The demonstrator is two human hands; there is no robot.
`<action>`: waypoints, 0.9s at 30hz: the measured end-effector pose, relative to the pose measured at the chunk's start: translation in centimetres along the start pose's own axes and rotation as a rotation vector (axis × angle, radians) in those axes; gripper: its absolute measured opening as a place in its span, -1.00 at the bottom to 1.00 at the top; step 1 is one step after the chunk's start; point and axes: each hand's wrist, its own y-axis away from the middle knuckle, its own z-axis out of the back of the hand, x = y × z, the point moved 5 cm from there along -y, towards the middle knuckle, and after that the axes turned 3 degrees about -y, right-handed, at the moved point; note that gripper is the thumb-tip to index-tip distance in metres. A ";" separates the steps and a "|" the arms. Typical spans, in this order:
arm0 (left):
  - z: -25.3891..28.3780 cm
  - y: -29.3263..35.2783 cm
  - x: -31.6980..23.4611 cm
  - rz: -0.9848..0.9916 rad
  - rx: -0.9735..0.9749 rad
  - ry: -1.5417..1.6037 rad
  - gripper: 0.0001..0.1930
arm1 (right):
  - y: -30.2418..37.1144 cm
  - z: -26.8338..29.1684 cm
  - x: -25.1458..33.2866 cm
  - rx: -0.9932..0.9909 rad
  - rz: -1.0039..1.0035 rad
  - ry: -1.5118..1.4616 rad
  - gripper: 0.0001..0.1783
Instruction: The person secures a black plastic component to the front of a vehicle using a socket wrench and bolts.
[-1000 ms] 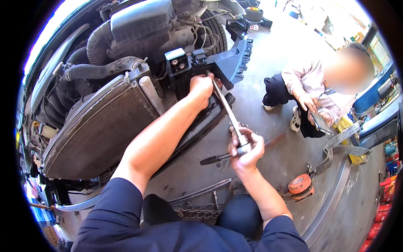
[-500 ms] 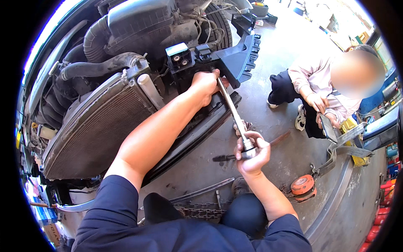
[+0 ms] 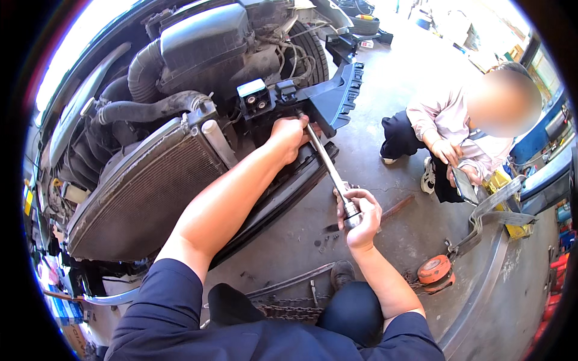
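Note:
My right hand (image 3: 362, 218) is wrapped round the thick, collared end of a long chrome wrench bar (image 3: 326, 157). The bar slants up and left to the car's front end. There my left hand (image 3: 288, 138) is closed about its far end, close under a black bracket (image 3: 328, 93). The fingertips and the very tip of the bar are partly hidden. Beside the bracket sits a small block with two round holes (image 3: 256, 100). Just left of my forearm stands the radiator (image 3: 144, 186), and a black lower crossbeam (image 3: 271, 207) runs beneath that arm.
A person (image 3: 451, 126) crouches at the right, holding a phone (image 3: 465, 183). An orange hoist (image 3: 436, 274) with chain, a grey strap (image 3: 490, 204) and a long metal rail (image 3: 475, 295) lie on the right-hand floor. Chains (image 3: 289, 311) and a small metal tool (image 3: 313, 292) lie by my knees.
The view has shifted slightly. The wrench bar's near end has swung a little to the left and up with my right hand. My left hand stays at the bracket.

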 end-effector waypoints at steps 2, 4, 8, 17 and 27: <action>0.1 -0.2 0.3 0.022 -0.019 0.008 -0.72 | -0.3 0.6 1.0 0.039 0.397 0.492 -0.76; 0.1 -0.3 0.6 -0.003 -0.028 -0.035 -0.72 | -0.5 -0.4 2.8 0.256 0.758 0.852 -0.76; 0.4 0.3 1.1 -0.062 -0.073 -0.054 -0.74 | -0.2 1.7 0.7 0.008 -0.012 0.069 -0.70; 0.1 0.0 0.3 -0.079 -0.076 -0.099 -0.78 | 0.3 0.8 -1.2 -0.114 -0.386 -0.497 -0.57; 0.1 -0.3 0.2 -0.089 -0.136 -0.111 -0.79 | -0.8 2.1 -0.4 -0.043 -0.063 -0.024 -0.54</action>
